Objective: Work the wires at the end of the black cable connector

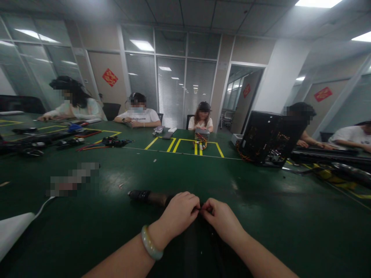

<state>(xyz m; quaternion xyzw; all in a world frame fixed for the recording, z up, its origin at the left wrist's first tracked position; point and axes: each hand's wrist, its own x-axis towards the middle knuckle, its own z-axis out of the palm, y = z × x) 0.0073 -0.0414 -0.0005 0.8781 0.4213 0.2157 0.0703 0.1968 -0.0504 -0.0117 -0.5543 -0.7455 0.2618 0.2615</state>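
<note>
My left hand (181,210) and my right hand (222,218) meet low in the middle of the head view, above the green table. Fingers of both are closed in a pinch, almost touching each other. Whatever lies between the fingertips is dark and too small to make out. A dark rod-shaped object (158,198) with a ringed black end and a small metallic tip lies on the table. It points left, and its right end is hidden behind my left hand. I cannot tell whether the left hand touches it. A bangle circles my left wrist.
The green table (116,216) carries yellow tape marks. A black computer case (263,139) stands at right. Wired parts (113,141) lie at left. A blurred-out object (74,179) with a white cable is nearer. Several people sit around the table, one behind a wired box (202,134).
</note>
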